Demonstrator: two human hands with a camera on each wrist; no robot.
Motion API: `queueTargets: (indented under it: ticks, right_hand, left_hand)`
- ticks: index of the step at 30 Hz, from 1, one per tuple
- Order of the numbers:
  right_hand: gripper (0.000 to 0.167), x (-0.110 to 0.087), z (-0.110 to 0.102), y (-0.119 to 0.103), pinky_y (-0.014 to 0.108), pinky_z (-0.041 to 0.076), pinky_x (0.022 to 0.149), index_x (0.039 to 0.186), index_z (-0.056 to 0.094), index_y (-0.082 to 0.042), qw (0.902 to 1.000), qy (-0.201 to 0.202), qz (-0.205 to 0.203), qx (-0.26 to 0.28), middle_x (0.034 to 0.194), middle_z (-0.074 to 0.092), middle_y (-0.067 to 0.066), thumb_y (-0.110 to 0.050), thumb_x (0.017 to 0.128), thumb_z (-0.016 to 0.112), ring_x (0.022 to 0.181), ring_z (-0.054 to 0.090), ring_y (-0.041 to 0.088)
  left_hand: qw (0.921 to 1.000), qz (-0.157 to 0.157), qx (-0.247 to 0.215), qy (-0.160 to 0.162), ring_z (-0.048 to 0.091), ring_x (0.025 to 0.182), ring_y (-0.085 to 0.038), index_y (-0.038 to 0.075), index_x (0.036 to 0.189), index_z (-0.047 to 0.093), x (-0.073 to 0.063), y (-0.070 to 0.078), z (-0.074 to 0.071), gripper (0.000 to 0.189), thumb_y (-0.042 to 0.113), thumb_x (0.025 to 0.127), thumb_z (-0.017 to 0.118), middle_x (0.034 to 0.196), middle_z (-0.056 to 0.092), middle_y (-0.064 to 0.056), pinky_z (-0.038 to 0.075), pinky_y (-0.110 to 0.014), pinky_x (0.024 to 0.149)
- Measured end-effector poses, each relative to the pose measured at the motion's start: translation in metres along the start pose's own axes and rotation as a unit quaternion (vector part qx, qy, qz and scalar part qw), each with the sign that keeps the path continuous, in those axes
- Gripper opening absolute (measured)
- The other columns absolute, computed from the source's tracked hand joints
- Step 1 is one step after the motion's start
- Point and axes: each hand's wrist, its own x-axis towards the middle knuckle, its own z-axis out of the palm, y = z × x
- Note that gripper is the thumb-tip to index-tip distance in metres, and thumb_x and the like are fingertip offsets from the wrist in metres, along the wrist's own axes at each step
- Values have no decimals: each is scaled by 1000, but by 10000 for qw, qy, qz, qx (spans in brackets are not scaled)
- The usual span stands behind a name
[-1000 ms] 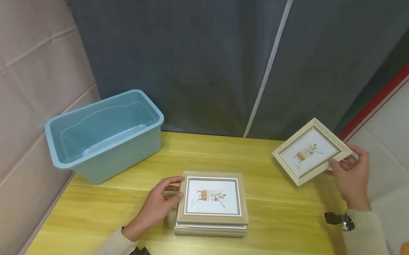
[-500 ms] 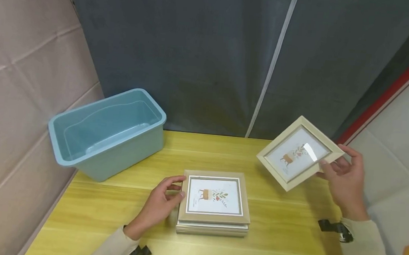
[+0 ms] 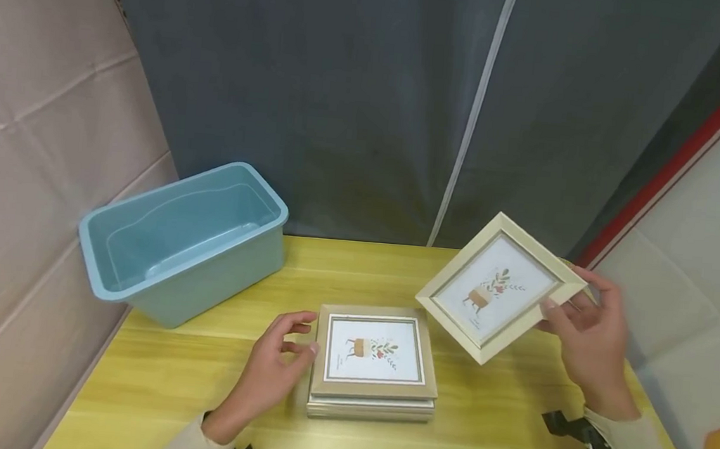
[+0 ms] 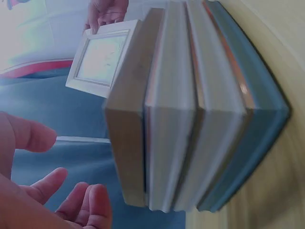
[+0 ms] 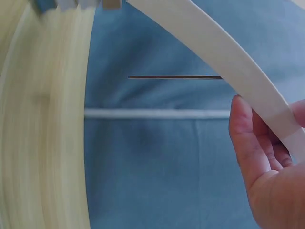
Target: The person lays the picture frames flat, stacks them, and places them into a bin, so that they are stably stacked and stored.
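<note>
My right hand (image 3: 594,345) pinches a cream picture frame (image 3: 490,288) by its right corner. The frame is tilted above the table, its plant drawing facing up toward the head view. To its left lies a stack of several picture frames, topped by a tan frame (image 3: 378,349) with a similar drawing. Side on in the left wrist view, pale frames (image 4: 174,95) lie under the tan one, with a blue frame (image 4: 250,81) at the bottom. My left hand (image 3: 273,366) is just left of the stack, fingers loosely bent, a small gap between fingertips and frame.
A blue plastic bin (image 3: 203,276) stands at the back left of the wooden table (image 3: 196,367). Behind it hangs a dark curtain (image 3: 318,108). Pale cloth (image 3: 39,192) borders the left, and a white panel with a red edge (image 3: 676,158) the right.
My right hand has brought the cream frame left and nearer, toward the stack. My left hand has drawn slightly back from the stack's left edge. The stack and bin stay put.
</note>
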Motion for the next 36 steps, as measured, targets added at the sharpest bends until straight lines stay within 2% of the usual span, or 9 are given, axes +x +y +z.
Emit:
queueTargets:
  ticks: [5, 14, 18, 22, 24, 27, 31, 34, 36]
  right_hand:
    - [65, -9, 15, -3, 32, 66, 65, 151, 38, 2, 9988, -465, -148, -69, 128, 74, 7, 29, 93, 51, 98, 78, 16]
    - [67, -20, 43, 0, 31, 66, 67, 153, 34, 4, 9924, -1178, -220, -282, 131, 73, 3, 30, 92, 49, 102, 76, 14]
    - [67, -21, 57, 7, 33, 66, 68, 153, 31, 8, 9856, -1662, -316, 34, 132, 73, 6, 31, 92, 47, 105, 76, 15]
    - [63, -25, 70, 11, 34, 66, 67, 150, 29, 13, 9809, -1939, -158, -65, 132, 72, 1, 30, 92, 49, 104, 75, 14]
    - [63, -28, 76, 11, 35, 66, 67, 149, 29, 13, 9790, -2027, -3, -202, 132, 72, -2, 29, 92, 51, 104, 75, 13]
    - [63, -33, 84, 14, 36, 66, 67, 148, 28, 14, 9750, -2212, 144, -171, 133, 72, -3, 28, 92, 52, 105, 75, 12]
    - [62, -37, 90, 18, 36, 66, 68, 146, 25, 18, 9686, -2484, 106, 46, 134, 71, -1, 30, 91, 51, 107, 75, 14]
    - [62, -37, 93, 19, 36, 66, 69, 146, 23, 20, 9640, -2652, 4, 202, 136, 70, 1, 31, 90, 49, 108, 75, 16]
    - [62, -36, 94, 20, 36, 66, 69, 146, 21, 21, 9619, -2720, -38, 267, 136, 70, 3, 31, 90, 49, 109, 75, 16]
  left_hand:
    - [9985, 489, -59, -252, 61, 126, -31, 17, 142, 61, 1, 13, 6, 47, 10, 98, 74, 142, 63, -8, 58, -30, 96]
    - [9924, 1022, -106, -682, 61, 127, -31, 24, 146, 57, 12, 26, 20, 51, 18, 99, 75, 144, 61, 3, 59, -35, 97]
    - [9869, 1239, -357, -972, 58, 134, -32, 22, 152, 52, 21, 29, 24, 56, 18, 100, 73, 151, 57, -2, 57, -35, 99]
    - [9789, 1478, -597, -1279, 53, 140, -33, 15, 157, 46, 30, 30, 27, 62, 17, 100, 70, 157, 52, -9, 54, -38, 106]
    - [9731, 1535, -790, -1527, 54, 138, -34, 14, 159, 42, 33, 30, 28, 65, 15, 100, 68, 158, 50, -10, 56, -40, 105]
    - [9620, 1458, -1140, -2009, 59, 131, -32, 15, 162, 36, 36, 27, 28, 67, 15, 102, 65, 153, 52, -17, 63, -42, 95]
    - [9402, 1320, -1662, -2662, 71, 117, -27, 12, 164, 31, 38, 21, 28, 66, 13, 104, 60, 142, 57, -28, 66, -44, 82]
    - [9277, 1317, -1832, -2975, 76, 111, -23, 8, 163, 32, 38, 19, 29, 64, 13, 105, 59, 139, 61, -33, 66, -45, 81]
    - [9235, 1281, -1873, -3094, 77, 111, -22, 6, 161, 35, 38, 18, 29, 60, 13, 106, 58, 138, 63, -32, 66, -46, 83]
